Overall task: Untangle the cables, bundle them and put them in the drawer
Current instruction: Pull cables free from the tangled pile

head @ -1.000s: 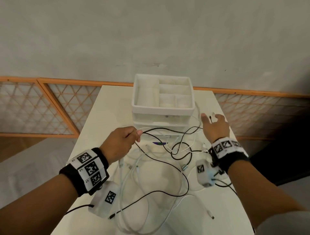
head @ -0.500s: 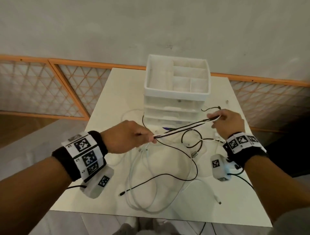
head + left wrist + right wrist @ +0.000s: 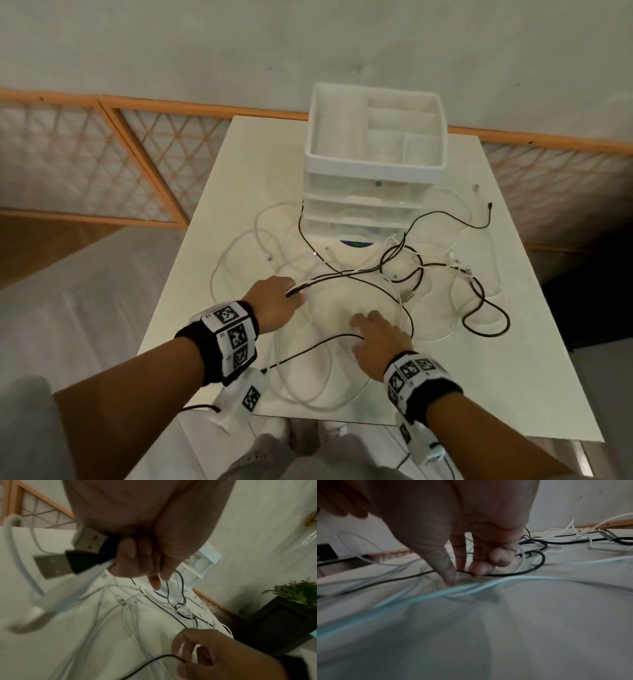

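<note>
A tangle of black and white cables [image 3: 404, 263] lies on the white table [image 3: 520, 359] in front of a white drawer unit [image 3: 370, 205], whose drawers look closed. My left hand [image 3: 279, 301] grips a bunch of black and white cable ends; two USB plugs [image 3: 85, 543] stick out behind its curled fingers [image 3: 128, 555]. My right hand [image 3: 373, 337] is down on the table near the front. Its thumb [image 3: 448, 573] and fingertips [image 3: 481, 568] pinch a thin black cable [image 3: 513, 573] that runs off to the left [image 3: 308, 353].
An open tray with compartments [image 3: 342, 164] tops the drawer unit. Loose white cable loops [image 3: 239, 246] spread to the left and near the front edge. A dark planter with a green plant [image 3: 295, 595] stands off the table's right side. An orange lattice rail [image 3: 137, 144] runs behind.
My right hand let go of the cable stretched between both hands and dropped to the near middle onto the thin black cable. My left hand came lower, still gripping its cable ends.
</note>
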Available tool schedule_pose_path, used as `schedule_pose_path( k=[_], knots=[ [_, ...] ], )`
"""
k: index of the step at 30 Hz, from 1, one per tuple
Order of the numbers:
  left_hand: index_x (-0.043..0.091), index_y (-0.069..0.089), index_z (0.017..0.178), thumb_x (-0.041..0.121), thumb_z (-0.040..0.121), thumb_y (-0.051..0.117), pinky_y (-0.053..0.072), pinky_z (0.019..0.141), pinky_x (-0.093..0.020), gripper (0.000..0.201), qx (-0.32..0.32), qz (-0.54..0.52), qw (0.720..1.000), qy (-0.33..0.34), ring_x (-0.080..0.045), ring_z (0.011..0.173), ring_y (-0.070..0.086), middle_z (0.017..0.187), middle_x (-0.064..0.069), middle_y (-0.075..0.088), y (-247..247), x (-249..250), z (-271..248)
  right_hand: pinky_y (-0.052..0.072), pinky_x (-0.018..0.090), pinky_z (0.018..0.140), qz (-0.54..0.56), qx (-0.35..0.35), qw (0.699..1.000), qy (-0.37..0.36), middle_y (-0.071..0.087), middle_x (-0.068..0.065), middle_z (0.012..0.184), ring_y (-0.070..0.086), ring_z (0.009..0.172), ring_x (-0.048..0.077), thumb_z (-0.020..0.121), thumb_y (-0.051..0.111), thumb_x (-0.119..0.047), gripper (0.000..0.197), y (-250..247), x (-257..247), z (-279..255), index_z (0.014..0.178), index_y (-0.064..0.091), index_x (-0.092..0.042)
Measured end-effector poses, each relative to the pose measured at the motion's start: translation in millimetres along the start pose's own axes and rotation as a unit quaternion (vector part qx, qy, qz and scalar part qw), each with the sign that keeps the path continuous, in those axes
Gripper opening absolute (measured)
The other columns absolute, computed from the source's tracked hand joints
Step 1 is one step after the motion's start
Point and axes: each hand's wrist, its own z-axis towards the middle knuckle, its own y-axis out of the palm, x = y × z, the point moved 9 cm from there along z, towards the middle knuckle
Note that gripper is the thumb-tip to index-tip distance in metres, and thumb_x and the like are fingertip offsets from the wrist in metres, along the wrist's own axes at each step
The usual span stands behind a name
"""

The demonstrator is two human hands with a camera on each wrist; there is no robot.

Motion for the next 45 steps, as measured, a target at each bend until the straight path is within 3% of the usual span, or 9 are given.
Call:
schedule_pose_path(
  k=[7, 11, 17, 22, 26, 35, 38, 41, 45],
  knots=[
    [0.021, 0.067, 0.115, 0.034, 0.104, 0.037, 0.040, 0.089, -0.027, 0.034, 0.078, -0.069, 0.987, 0.121, -0.020, 0.107, 0.058, 0.109, -0.001, 0.067, -2.2, 51.7, -2.9, 0.054, 0.037, 0.073, 0.123, 0.185, 0.974, -0.041, 0.069, -0.002, 0.082, 0.065, 0.083, 0.024, 0.094, 0.054, -0.030, 0.005, -104.8, -16.8, -11.8, 0.097, 0.058, -0.028],
    [0.020, 0.066, 0.099, 0.036, 0.103, 0.040, 0.039, 0.061, -0.025, 0.032, 0.044, -0.208, 0.972, 0.100, -0.014, 0.062, 0.051, 0.061, 0.007, 0.060, 5.3, 57.6, 1.0, 0.051, 0.033, 0.062, 0.236, 0.360, 0.900, -0.068, 0.066, 0.001, 0.063, 0.062, 0.062, 0.021, 0.094, 0.061, -0.023, 0.008, -213.2, -6.1, -51.3, 0.088, 0.056, -0.026],
    [0.020, 0.063, 0.076, 0.030, 0.102, 0.043, 0.036, 0.056, -0.026, 0.034, 0.116, -0.269, 0.952, 0.086, -0.015, 0.059, 0.044, 0.064, 0.002, 0.049, -53.9, 61.6, 9.5, 0.044, 0.012, 0.058, 0.279, 0.482, 0.830, -0.019, 0.067, -0.002, 0.064, 0.059, 0.055, 0.005, 0.092, 0.065, -0.027, 0.009, -288.1, 49.9, -98.4, 0.087, 0.060, -0.021],
    [0.013, 0.054, 0.078, 0.029, 0.104, 0.042, 0.016, 0.033, -0.016, 0.033, 0.042, -0.430, 0.901, 0.047, -0.005, 0.036, 0.021, 0.055, 0.004, 0.039, -77.8, 60.6, 5.6, 0.048, 0.028, 0.060, 0.283, 0.364, 0.887, 0.004, 0.068, -0.002, 0.068, 0.057, 0.053, 0.009, 0.087, 0.072, -0.031, 0.009, -249.2, 70.3, -77.5, 0.093, 0.067, -0.034],
    [0.012, 0.052, 0.082, 0.029, 0.104, 0.043, 0.016, 0.033, -0.016, 0.030, -0.040, -0.442, 0.893, 0.080, -0.005, 0.036, 0.018, 0.050, 0.006, 0.039, -68.2, 91.6, -7.8, 0.043, 0.020, 0.066, 0.294, 0.227, 0.925, -0.082, 0.060, -0.003, 0.080, 0.050, 0.050, -0.002, 0.074, 0.083, -0.039, 0.071, -182.2, 16.7, -42.7, 0.135, 0.047, -0.048],
    [0.012, 0.055, 0.079, 0.031, 0.102, 0.047, 0.020, 0.038, -0.018, 0.031, -0.078, -0.299, 0.940, 0.145, -0.009, 0.043, 0.023, 0.055, 0.001, 0.041, -69.0, 111.5, -31.0, 0.051, 0.034, 0.062, 0.339, 0.445, 0.824, -0.089, 0.056, -0.004, 0.070, 0.054, 0.055, 0.015, 0.081, 0.076, -0.027, 0.048, -224.6, -10.7, -56.2, 0.113, 0.042, -0.039],
    [0.009, 0.056, 0.082, 0.028, 0.103, 0.047, 0.020, 0.039, -0.017, 0.029, -0.073, -0.303, 0.937, 0.159, -0.006, 0.041, 0.026, 0.053, 0.001, 0.040, -77.9, 109.1, -36.9, 0.047, 0.031, 0.067, 0.266, 0.385, 0.884, 0.019, 0.061, -0.002, 0.072, 0.061, 0.074, 0.021, 0.086, 0.069, -0.035, 0.026, -232.3, 18.7, -38.9, 0.107, 0.053, -0.035],
    [0.009, 0.061, 0.081, 0.026, 0.102, 0.049, 0.024, 0.040, -0.016, 0.029, 0.020, -0.307, 0.937, 0.166, -0.008, 0.042, 0.030, 0.052, 0.006, 0.045, -100.8, 101.2, -33.1, 0.045, 0.034, 0.076, 0.177, 0.263, 0.938, 0.137, 0.067, 0.004, 0.088, 0.054, 0.088, 0.028, 0.091, 0.056, -0.049, 0.028, -205.1, 55.1, -21.2, 0.074, 0.060, -0.028],
    [0.029, 0.068, 0.080, 0.024, 0.098, 0.049, 0.041, 0.055, -0.026, 0.028, 0.297, -0.238, 0.923, 0.052, -0.017, 0.060, 0.052, 0.077, 0.002, 0.067, -146.9, 47.7, -22.2, 0.045, 0.032, 0.068, 0.282, 0.261, 0.917, 0.105, 0.063, 0.000, 0.059, 0.059, 0.069, 0.023, 0.096, 0.054, -0.044, 0.048, -202.3, 63.7, -29.4, 0.059, 0.066, -0.015]
  ],
)
